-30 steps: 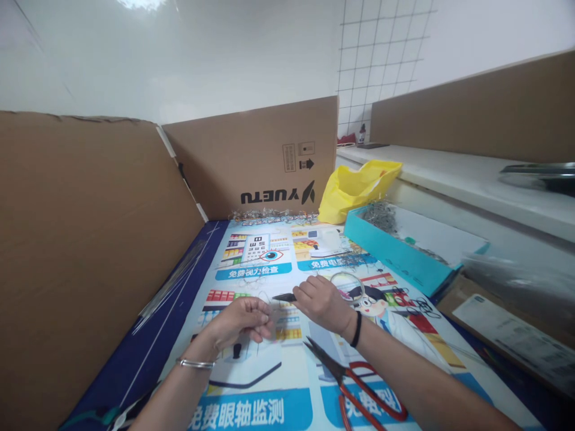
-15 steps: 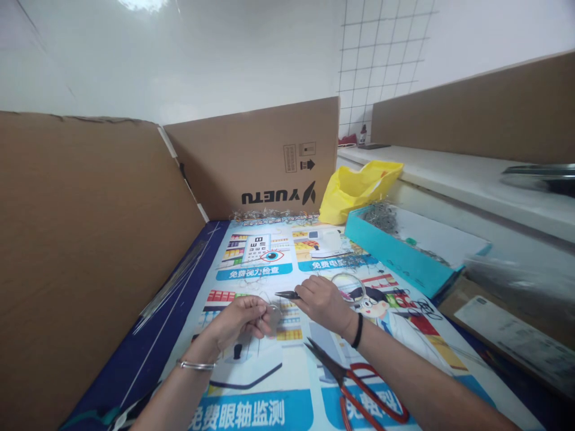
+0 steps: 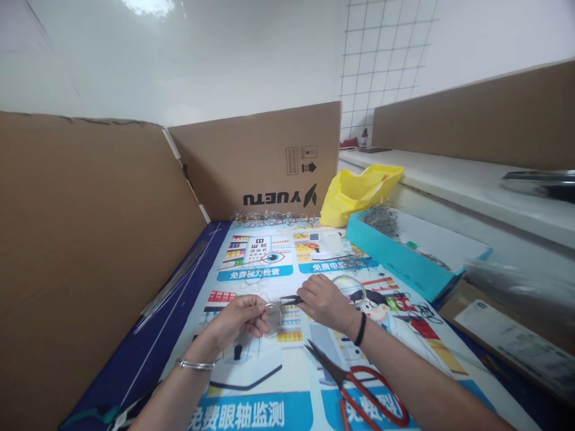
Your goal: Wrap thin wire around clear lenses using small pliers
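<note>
One thin wire ring (image 3: 281, 317), pinched at its left side by the left hand (image 3: 242, 317) above the worktop (image 3: 295, 362), is probably light, springy and easily bent, best held at its edge, while the right hand (image 3: 324, 302) grips pliers (image 3: 291, 300) just beside.

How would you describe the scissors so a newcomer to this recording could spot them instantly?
Start at the printed mat covering the work surface and find the right hand. Nearer the wearer, the scissors lie with dark blades pointing away and leftward. Big red looped handles distinguish them from the slim dark-tipped tool in that hand.
</note>
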`<action>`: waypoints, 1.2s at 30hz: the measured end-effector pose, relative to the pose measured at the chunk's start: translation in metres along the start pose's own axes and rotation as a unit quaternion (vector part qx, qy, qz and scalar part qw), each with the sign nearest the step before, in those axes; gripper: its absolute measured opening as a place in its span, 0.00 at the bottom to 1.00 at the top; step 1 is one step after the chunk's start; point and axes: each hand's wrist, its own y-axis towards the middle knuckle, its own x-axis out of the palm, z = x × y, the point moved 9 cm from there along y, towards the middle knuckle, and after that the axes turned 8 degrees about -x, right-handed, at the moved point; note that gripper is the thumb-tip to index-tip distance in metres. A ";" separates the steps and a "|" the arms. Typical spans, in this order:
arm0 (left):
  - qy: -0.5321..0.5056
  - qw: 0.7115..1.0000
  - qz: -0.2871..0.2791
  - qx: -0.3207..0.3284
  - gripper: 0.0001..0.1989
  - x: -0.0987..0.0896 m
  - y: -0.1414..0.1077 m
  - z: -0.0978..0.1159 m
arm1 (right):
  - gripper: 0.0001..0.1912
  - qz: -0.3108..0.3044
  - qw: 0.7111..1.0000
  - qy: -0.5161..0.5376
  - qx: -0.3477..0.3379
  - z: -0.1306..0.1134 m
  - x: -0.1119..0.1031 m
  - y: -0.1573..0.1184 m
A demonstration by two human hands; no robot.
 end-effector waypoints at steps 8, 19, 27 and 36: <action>-0.002 1.000 -0.016 -0.002 0.13 0.004 0.001 -0.002 | 0.08 -0.013 1.000 0.008 -0.014 -0.008 0.000 0.003; 0.005 0.999 -0.032 0.002 0.13 0.009 -0.004 0.002 | 0.09 0.000 1.000 0.002 -0.013 -0.007 -0.004 0.003; 0.027 0.999 0.033 0.004 0.15 -0.001 0.001 0.003 | 0.07 -0.005 1.000 -0.010 0.002 -0.003 0.000 0.002; 0.105 0.993 0.056 0.026 0.09 0.000 0.000 0.008 | 0.07 0.007 1.000 -0.001 0.013 -0.001 -0.004 0.002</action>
